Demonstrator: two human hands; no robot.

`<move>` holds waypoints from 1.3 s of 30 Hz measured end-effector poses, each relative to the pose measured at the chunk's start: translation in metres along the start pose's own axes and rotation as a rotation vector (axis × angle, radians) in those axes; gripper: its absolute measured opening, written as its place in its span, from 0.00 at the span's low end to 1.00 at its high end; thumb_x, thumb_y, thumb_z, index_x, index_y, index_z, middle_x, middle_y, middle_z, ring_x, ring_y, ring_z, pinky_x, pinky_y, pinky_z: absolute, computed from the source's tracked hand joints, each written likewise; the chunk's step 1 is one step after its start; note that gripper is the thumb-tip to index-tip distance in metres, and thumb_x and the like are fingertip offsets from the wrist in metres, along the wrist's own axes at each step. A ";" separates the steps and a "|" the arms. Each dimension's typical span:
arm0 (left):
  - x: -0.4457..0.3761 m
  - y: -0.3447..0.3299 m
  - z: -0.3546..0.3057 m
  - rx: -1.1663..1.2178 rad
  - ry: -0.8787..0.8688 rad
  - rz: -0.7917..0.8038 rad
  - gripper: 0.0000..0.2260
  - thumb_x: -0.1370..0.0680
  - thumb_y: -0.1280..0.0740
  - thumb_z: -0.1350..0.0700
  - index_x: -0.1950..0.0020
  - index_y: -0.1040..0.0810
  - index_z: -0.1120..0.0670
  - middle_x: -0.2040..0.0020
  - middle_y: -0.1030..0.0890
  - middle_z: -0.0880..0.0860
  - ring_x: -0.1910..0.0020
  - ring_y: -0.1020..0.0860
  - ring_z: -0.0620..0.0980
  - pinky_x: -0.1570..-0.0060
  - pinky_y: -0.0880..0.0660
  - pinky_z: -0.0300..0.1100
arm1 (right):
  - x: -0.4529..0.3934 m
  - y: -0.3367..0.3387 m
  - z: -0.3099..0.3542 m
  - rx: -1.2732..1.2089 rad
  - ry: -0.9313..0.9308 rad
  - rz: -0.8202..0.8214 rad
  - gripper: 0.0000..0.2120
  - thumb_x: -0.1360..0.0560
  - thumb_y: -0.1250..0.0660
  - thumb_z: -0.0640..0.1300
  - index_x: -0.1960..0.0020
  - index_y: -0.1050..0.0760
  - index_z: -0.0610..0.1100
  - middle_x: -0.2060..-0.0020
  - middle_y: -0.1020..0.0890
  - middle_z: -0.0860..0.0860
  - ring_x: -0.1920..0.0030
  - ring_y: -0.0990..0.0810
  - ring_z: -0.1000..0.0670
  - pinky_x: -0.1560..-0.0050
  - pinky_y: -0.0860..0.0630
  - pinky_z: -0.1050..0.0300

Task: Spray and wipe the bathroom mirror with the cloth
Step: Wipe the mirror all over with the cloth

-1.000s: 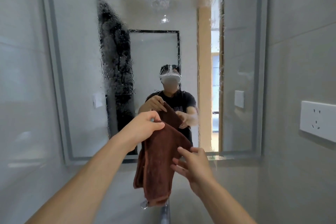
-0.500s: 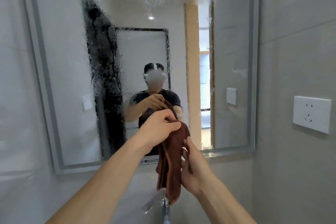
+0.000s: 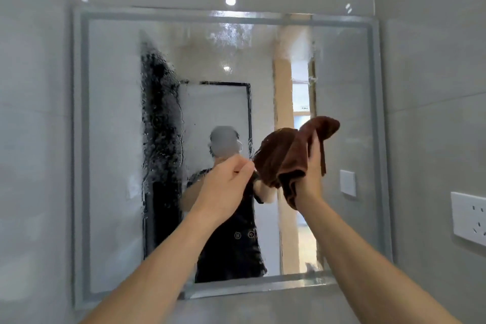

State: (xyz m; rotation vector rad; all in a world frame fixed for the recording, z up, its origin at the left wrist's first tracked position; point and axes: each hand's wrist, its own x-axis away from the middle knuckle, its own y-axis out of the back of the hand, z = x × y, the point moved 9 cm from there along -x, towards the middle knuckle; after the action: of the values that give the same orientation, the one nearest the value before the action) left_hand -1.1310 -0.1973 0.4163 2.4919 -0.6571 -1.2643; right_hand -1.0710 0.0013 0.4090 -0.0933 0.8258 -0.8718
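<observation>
Cloth: the brown cloth (image 3: 288, 155) now sits bunched high in front of the mirror (image 3: 110, 139), level with the reflected head; half a second ago it hung long and low, below the mirror's bottom edge.
Right hand: the right hand (image 3: 311, 173) is raised before the right half of the mirror, palm toward the glass, the cloth draped over its fingers and gathered against the palm. How tightly the fingers curl cannot be told, since the cloth hides them.
Left hand: the left hand (image 3: 227, 187) is just left of the cloth, before the mirror's middle, fingers curled, thumb and forefinger nipped together near the cloth's left edge. Whether they hold that edge cannot be told.
Glass: droplets and runs cover the mirror's upper and middle parts, so spraying looks done.
Meaning: the cloth has gone from being folded to being carried up to the glass, so wiping looks about to start; no wiped, streak-free patch shows yet.
Beside: a white socket (image 3: 468, 216) sits on the wall right of the mirror.
</observation>
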 end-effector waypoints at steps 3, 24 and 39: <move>-0.025 0.026 0.001 -0.061 -0.038 -0.075 0.11 0.17 0.40 0.49 0.43 0.20 0.49 0.49 0.16 0.48 0.48 0.19 0.46 0.41 0.23 0.46 | -0.036 -0.037 0.037 0.415 0.378 0.017 0.27 0.16 0.46 0.56 0.19 0.46 0.56 0.19 0.44 0.53 0.20 0.44 0.53 0.21 0.46 0.53; -0.117 0.151 -0.027 -0.762 -0.463 -0.704 0.07 0.19 0.37 0.54 0.56 0.28 0.54 0.59 0.29 0.49 0.61 0.30 0.52 0.60 0.34 0.45 | -0.144 -0.209 0.073 1.151 0.950 0.156 0.36 0.21 0.38 0.61 0.18 0.46 0.53 0.18 0.48 0.47 0.22 0.39 0.39 0.26 0.41 0.43; -0.130 0.194 -0.014 -0.846 -0.515 -0.769 0.04 0.21 0.36 0.56 0.54 0.28 0.56 0.57 0.27 0.52 0.59 0.28 0.54 0.58 0.29 0.49 | -0.080 -0.346 0.057 1.318 1.116 0.394 0.32 0.23 0.60 0.61 0.20 0.44 0.58 0.28 0.26 0.44 0.29 0.30 0.41 0.29 0.44 0.46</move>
State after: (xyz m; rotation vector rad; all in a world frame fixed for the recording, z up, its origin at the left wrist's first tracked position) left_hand -1.2395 -0.2980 0.5976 1.6974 0.7288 -1.9147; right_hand -1.2835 -0.1841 0.6326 1.7832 1.0461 -0.9064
